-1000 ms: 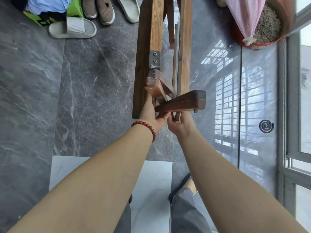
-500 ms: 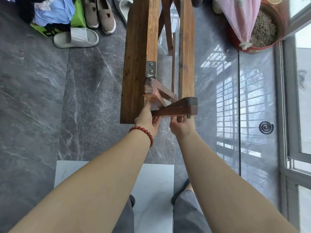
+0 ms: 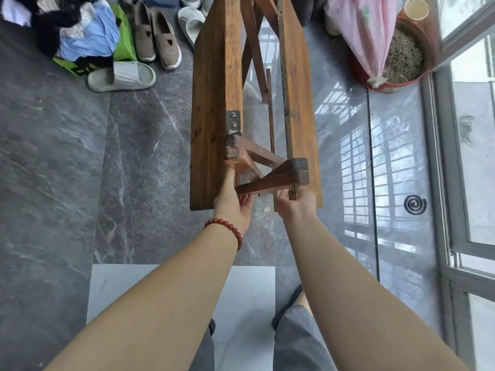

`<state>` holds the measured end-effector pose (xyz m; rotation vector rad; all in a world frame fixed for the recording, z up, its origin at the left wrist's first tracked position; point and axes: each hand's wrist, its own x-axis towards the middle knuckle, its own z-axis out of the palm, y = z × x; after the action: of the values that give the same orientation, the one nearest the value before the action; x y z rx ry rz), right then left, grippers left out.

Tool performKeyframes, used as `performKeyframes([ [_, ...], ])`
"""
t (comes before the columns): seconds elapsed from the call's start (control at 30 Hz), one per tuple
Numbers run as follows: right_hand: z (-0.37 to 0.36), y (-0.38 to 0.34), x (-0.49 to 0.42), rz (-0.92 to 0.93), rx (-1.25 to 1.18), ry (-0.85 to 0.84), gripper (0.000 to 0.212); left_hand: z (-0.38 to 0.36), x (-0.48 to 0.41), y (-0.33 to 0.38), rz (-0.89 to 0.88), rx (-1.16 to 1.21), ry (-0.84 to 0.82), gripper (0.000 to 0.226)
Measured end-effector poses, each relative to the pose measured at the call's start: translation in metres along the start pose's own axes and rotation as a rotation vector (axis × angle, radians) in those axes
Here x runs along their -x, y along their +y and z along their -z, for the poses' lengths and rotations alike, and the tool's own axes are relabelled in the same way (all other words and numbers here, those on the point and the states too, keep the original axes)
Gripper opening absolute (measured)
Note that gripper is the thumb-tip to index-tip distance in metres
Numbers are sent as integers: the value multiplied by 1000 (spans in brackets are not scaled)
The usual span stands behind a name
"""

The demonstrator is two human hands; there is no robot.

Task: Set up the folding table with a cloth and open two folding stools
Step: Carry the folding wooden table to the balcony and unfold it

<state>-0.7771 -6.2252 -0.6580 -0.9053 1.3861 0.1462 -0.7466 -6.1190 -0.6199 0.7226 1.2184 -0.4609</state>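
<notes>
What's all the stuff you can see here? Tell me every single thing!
folding table: one, brown wood, middle
brown shoes: two, top left
grey slipper: one, left of the table
white slipper: one, top, beside the shoes
clothes pile: one, blue, black and white, on a green box
pink bag: one, top right
red tub: one, under the bag
spiral coil: one, black, floor on the right
bead bracelet: one, red, left wrist
hands: two, left hand and right hand, gripping the table's near end

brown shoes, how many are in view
2. One brown shoe lies on the floor beside the green bag. The second brown shoe lies just right of it, near the white slipper. More could be hidden beyond the top edge.
</notes>
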Motion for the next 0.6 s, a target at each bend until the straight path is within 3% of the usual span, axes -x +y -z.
performKeyframes([
  [0.1, 5, -9, 5, -102, -569, -20, 25, 8, -5, 0, -23, -38, 20, 58],
  [0.13, 6, -11, 3, -215, -805, 11, 27, 12, -6, -2, -23, -75, 42, 59],
  [0.2, 13, -15, 2, -270, -961, 51, 29, 21, -7, -4, -41, -144, 98, 54],
  [0.33, 25, -15, 13, -265, -983, 11, 27, 29, -7, -5, -47, -157, 136, 51],
  [0.47, 27, -17, 23, -254, -974, 7, 25, 29, 6, 1, 9, -6, -6, 48],
  [0.53, 27, -16, 25, -255, -990, 13, 26, 28, 16, 1, 11, 51, -74, 69],
  [0.6, 25, -14, 29, -254, -1005, 10, 28, 26, 24, -1, 9, 84, -135, 115],
])
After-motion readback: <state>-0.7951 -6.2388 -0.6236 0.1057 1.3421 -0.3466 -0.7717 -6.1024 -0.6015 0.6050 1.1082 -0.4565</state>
